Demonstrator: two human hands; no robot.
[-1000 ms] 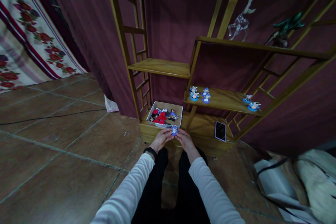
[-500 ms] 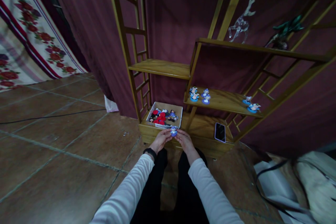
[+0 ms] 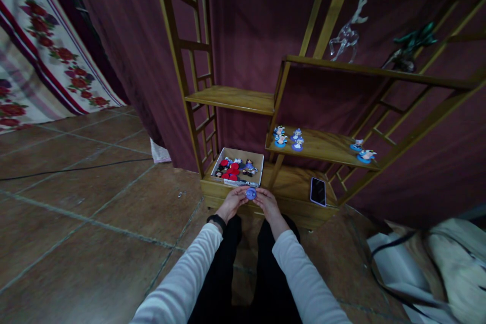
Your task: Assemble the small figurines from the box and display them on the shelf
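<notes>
Between my two hands is a small figurine (image 3: 251, 193), its round purple base turned toward me so that the figure itself is mostly hidden. My left hand (image 3: 234, 201) pinches its left edge and my right hand (image 3: 266, 201) pinches the right edge. Just beyond them, a shallow cardboard box (image 3: 262, 166) on the bottom shelf holds several figurines, some with red bases. On the middle shelf to the right stand two purple-based figurines (image 3: 297, 143) beside two blue-based figurines (image 3: 280, 140). Another pair of blue-based figurines (image 3: 366, 156) is at that shelf's right end.
A wooden display rack (image 3: 235, 98) stands before a dark red curtain. A phone (image 3: 318, 192) lies on the bottom shelf at right. Higher up are a clear deer ornament (image 3: 345, 40) and a dark green ornament (image 3: 412, 48). A pale bag (image 3: 459, 253) rests on the floor at right.
The figurine has been tilted between my fingers: its front faced me before, and now its purple base does. Both hands stay in nearly the same place.
</notes>
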